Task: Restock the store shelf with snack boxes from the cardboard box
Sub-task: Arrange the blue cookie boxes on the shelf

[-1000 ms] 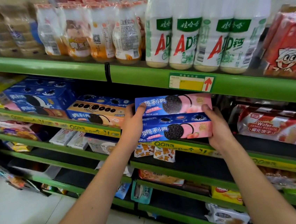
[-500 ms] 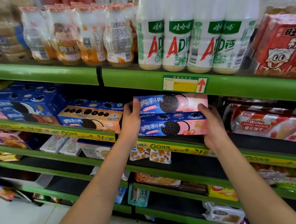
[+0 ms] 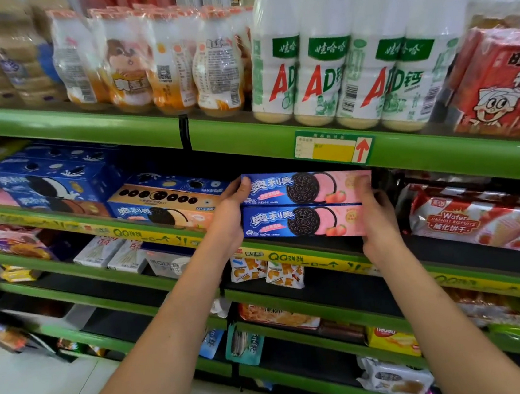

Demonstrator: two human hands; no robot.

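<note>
Two blue-and-pink cookie boxes are stacked one on the other at the middle shelf: the upper box (image 3: 302, 188) and the lower box (image 3: 303, 222). My left hand (image 3: 230, 214) grips the stack's left end, thumb on the upper box's front. My right hand (image 3: 378, 216) grips the right end, thumb up on the upper box. The stack sits at the front of the green shelf (image 3: 289, 245), just above its yellow price strip. The cardboard box is out of view.
Orange-and-blue cookie boxes (image 3: 166, 206) lie just left of the stack, with blue ones (image 3: 55, 183) further left. A red wafer pack (image 3: 476, 222) lies to the right. White bottles (image 3: 327, 55) stand on the shelf above. Lower shelves hold small snack packs.
Both hands have pushed the stacked boxes a little further in over the shelf; the two box fronts now face me more squarely. The view has shifted slightly.
</note>
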